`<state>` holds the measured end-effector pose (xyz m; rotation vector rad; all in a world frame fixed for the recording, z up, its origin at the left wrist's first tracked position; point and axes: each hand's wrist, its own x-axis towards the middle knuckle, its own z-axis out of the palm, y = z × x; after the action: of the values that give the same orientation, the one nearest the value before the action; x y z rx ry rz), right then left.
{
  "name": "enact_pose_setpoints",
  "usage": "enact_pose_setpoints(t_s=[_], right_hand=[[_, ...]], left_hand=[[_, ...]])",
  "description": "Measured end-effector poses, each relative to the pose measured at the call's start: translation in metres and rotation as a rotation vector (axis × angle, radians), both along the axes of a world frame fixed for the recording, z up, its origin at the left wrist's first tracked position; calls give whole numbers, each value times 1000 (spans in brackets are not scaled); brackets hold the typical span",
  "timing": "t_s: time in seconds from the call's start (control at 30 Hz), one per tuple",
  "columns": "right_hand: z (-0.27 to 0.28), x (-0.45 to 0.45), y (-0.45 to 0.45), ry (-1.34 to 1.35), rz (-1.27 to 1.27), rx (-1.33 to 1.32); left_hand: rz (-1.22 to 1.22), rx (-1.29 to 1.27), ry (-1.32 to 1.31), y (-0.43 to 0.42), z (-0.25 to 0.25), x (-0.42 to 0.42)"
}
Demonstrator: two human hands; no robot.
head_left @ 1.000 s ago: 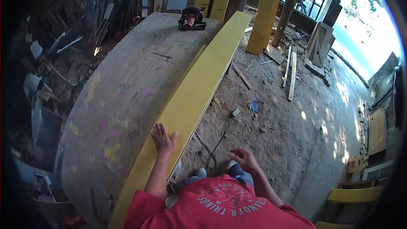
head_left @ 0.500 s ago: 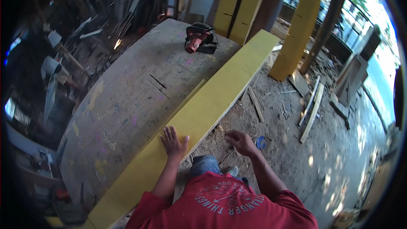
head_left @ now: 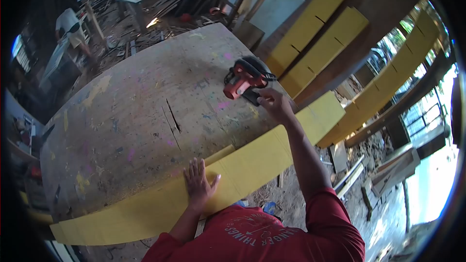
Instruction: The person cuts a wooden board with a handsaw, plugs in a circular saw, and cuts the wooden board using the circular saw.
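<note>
A long yellow board [head_left: 262, 157] lies along the near edge of the worktable. My left hand [head_left: 198, 184] rests flat on it, fingers stretched out. My right hand [head_left: 274, 104] reaches over the board toward a red and black power tool [head_left: 245, 80], which looks like a circular saw. Its fingers are loosely bent, close to the tool's dark base plate; whether they touch it I cannot tell. Beneath the board, a narrow yellow strip [head_left: 219, 155] sticks out at its far edge.
The worn, paint-spotted worktable [head_left: 121, 116] has a dark split [head_left: 172, 116] in its top. Yellow boards with dark slots [head_left: 318, 22] lean beyond it, and another slotted board [head_left: 388, 77] stands at the right. Scrap wood [head_left: 352, 177] litters the ground.
My right hand has moved from beside my body up and forward to the power tool. The view has turned. My left hand stays flat on the board.
</note>
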<state>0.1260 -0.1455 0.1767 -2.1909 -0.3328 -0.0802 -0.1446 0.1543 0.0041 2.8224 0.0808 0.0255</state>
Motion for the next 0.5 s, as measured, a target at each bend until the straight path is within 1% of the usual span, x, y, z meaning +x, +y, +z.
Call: enact_pose_setpoints(t_s=[0.1, 0.13, 0.23, 0.27, 0.37, 0.4, 0.5], right_hand=[[-1, 76, 12, -186, -51, -211], [0, 96, 20, -105, -77, -231], [-38, 151, 40, -167, -169, -309], [-46, 171, 44, -87, -171, -280], [-48, 204, 49, 45, -110, -513], [-43, 209, 53, 143, -124, -501], [-30, 217, 53, 518, -121, -352]], left_hand=[[18, -67, 12, 2, 10, 2], [27, -67, 23, 3, 10, 1], [45, -79, 36, 2, 7, 7], [53, -81, 36, 1, 8, 8], [80, -96, 34, -1, 11, 9], [87, -101, 36, -2, 13, 9], [122, -93, 32, -4, 8, 10]])
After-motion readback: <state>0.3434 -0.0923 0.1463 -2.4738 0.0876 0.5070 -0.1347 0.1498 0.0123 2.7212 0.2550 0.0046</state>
